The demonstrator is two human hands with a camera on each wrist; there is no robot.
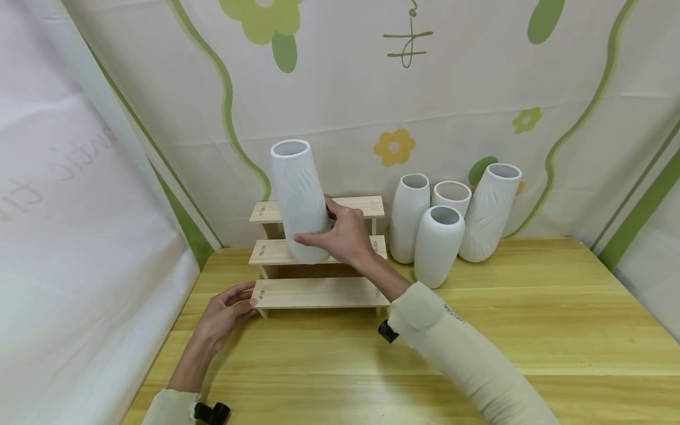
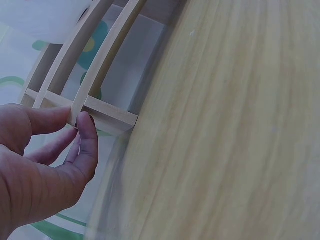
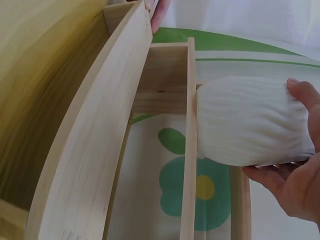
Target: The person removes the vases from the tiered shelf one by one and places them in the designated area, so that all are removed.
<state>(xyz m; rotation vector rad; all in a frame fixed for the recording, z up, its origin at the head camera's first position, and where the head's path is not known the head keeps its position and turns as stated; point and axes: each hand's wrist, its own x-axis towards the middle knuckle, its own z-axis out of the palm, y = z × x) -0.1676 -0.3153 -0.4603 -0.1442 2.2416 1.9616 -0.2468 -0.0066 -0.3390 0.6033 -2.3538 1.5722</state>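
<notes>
A tall white ribbed vase (image 1: 298, 189) is gripped in my right hand (image 1: 347, 236), with the thumb in front and fingers round its right side. The vase leans slightly, its base close over the middle step of a three-step wooden display stand (image 1: 319, 293). In the right wrist view, the rounded base of the vase (image 3: 245, 120) is right at that step's edge. My left hand (image 1: 223, 316) is at the stand's left front end. Seen from the left wrist, thumb and fingertips (image 2: 87, 132) pinch the corner of the lowest board (image 2: 102, 65).
To the right of the stand, several more white vases stand grouped: a slim one (image 1: 410, 218), a shorter rounded one (image 1: 438, 251), one behind (image 1: 453, 192) and a tall tilted one (image 1: 490, 215). A printed cloth (image 1: 340, 106) hangs behind the wooden table (image 1: 531, 319).
</notes>
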